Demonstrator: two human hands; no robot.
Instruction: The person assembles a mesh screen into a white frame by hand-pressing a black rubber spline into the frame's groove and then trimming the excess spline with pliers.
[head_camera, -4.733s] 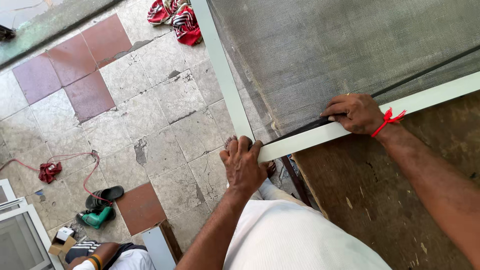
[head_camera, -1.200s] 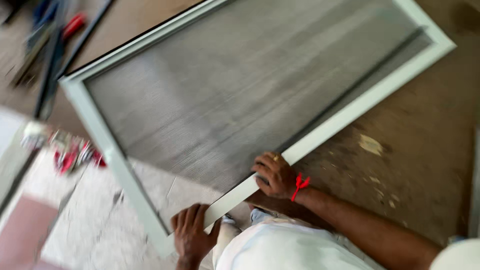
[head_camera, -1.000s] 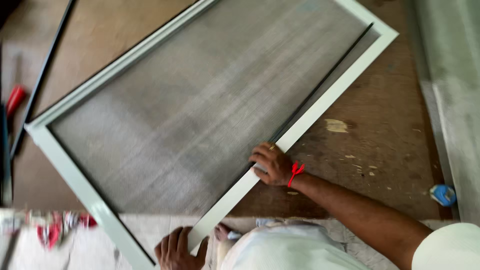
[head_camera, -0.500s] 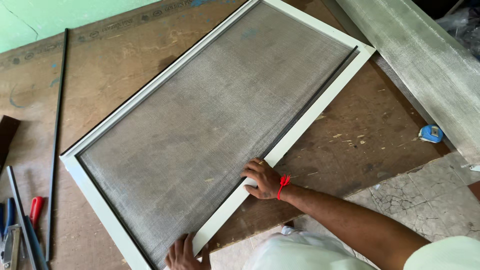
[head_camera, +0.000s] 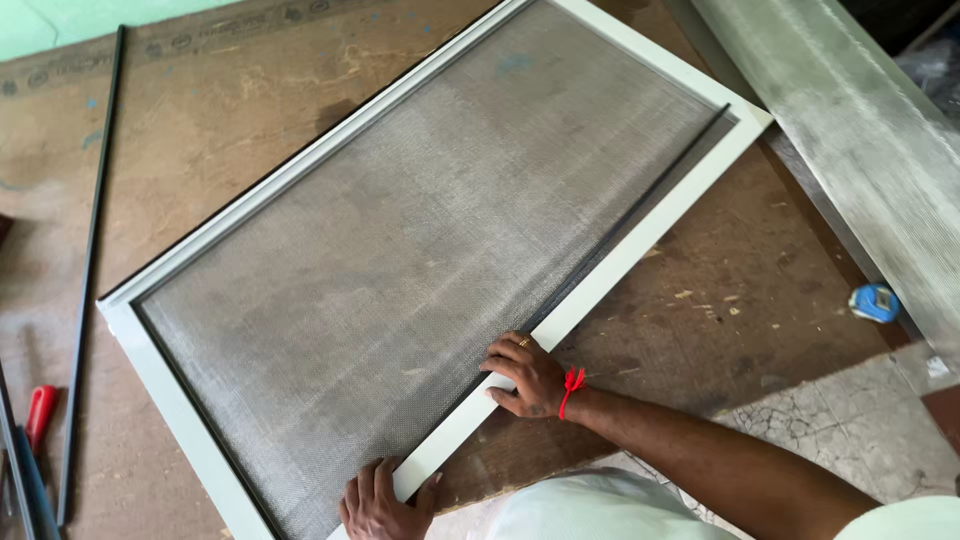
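Screen frame (head_camera: 420, 260) lying diagonally, lower-left to upper-right, left hand (head_camera: 378, 502) gripping its rail, right hand (head_camera: 528, 375) pressing flat

I get single head view only, no second view to overlap. Camera sits above worker, looks steeply down and forward over brown board (head_camera: 250, 150). Near enough that screen frame (head_camera: 640, 245) fills most of picture; left hand (head_camera: 385, 500) cut at bottom edge, right hand (head_camera: 530, 378) lower centre.
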